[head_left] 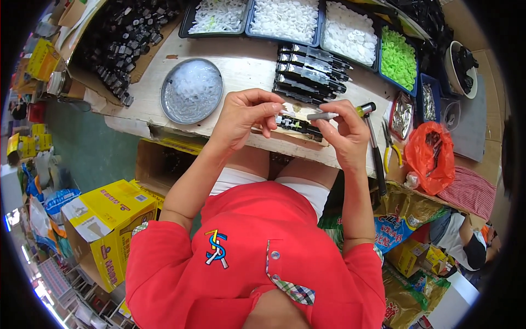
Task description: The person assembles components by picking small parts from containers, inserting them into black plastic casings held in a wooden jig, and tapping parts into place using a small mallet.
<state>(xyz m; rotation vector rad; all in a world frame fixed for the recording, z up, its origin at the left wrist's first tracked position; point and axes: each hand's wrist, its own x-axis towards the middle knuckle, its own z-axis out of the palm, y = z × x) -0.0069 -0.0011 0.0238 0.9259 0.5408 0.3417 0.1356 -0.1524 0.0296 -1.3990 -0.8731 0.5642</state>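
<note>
Thumb and forefinger of my left hand (241,118) are pinched together, with a small white piece (285,108) showing at their tips. My right hand (348,133) grips a short grey rod-shaped tool (323,116) that points left. Between and below both hands, a black plastic assembly (298,125) with small white and greenish parts lies on a wooden block at the table's near edge. Just beyond it, several similar black assemblies (307,71) are lined up. To the right of my right hand rests a hammer (376,148) with a dark handle and a yellow and black head.
Trays of white parts (285,21) and green parts (398,57) stand along the back. At left are a round dish (192,90) of translucent pieces and a box (118,49) of black parts. Yellow-handled pliers (392,151) and a red plastic bag (430,156) lie right.
</note>
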